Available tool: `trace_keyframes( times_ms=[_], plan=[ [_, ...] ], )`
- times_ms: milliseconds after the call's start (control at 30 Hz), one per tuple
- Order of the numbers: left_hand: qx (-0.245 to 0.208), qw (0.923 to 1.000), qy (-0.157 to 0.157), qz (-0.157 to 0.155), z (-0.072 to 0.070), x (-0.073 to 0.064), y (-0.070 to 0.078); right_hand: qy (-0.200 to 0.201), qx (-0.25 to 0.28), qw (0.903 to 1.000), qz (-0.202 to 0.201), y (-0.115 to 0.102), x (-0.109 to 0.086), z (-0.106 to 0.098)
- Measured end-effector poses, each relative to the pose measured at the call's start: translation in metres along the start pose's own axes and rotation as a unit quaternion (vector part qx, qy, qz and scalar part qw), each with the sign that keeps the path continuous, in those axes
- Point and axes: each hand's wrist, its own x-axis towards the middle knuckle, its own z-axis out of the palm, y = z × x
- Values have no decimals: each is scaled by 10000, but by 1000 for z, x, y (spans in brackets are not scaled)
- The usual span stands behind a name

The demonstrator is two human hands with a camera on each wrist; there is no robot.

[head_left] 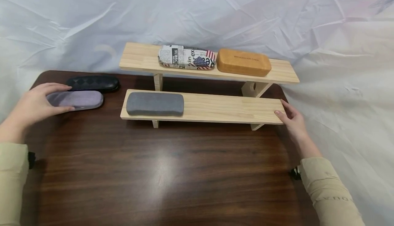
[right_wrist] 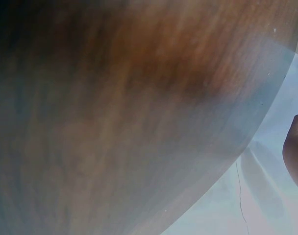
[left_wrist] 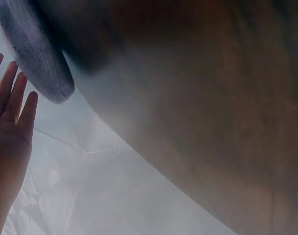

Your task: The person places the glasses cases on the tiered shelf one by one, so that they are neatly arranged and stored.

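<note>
At the left of the head view my left hand [head_left: 38, 101] spans the end of a lavender glasses case [head_left: 81, 99], thumb along its near side and fingers at its far side. In the left wrist view its fingers look straight and spread beside the case [left_wrist: 36, 49]; contact is unclear. A black glasses case [head_left: 92, 83] lies just behind. My right hand [head_left: 293, 120] grips the right end of the lower board of a two-tier wooden shelf [head_left: 221, 108], thumb on top. On that board's left sits a grey glasses case [head_left: 155, 103].
The upper board [head_left: 135, 56] carries a newspaper-print glasses case [head_left: 186, 57] and a tan glasses case [head_left: 243, 62]. The shelf stands toward the back of a dark brown wooden table [head_left: 166, 171] with rounded corners. White sheeting [head_left: 197, 13] hangs behind and along the sides.
</note>
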Motion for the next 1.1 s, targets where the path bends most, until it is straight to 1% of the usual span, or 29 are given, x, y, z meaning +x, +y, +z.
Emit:
trace_keyframes(
  times_ms=[167,267,400,500,567,800,900,1100],
  plan=[
    [161,9999,-61,-7,2,1,0,-15,70,10000,-6,-1,0,1],
    [211,9997,-80,22,3,2,1,5,-29,10000,-61,-1,0,2],
    [311,9994,-133,6,3,4,2,11,29,9999,-104,0,0,1],
    [408,9991,-131,19,3,5,2,-2,201,9998,-77,1,0,1],
    [467,9988,-147,16,3,5,2,2,169,9998,-73,1,-1,1],
    [475,9985,-278,-48,2,4,2,12,125,9999,-86,0,-1,2],
    [502,9983,-280,-44,3,4,1,10,69,9999,-89,0,-1,2],
    [473,9985,-261,-6,5,4,0,-8,168,9998,-104,0,-1,1]
  ],
)
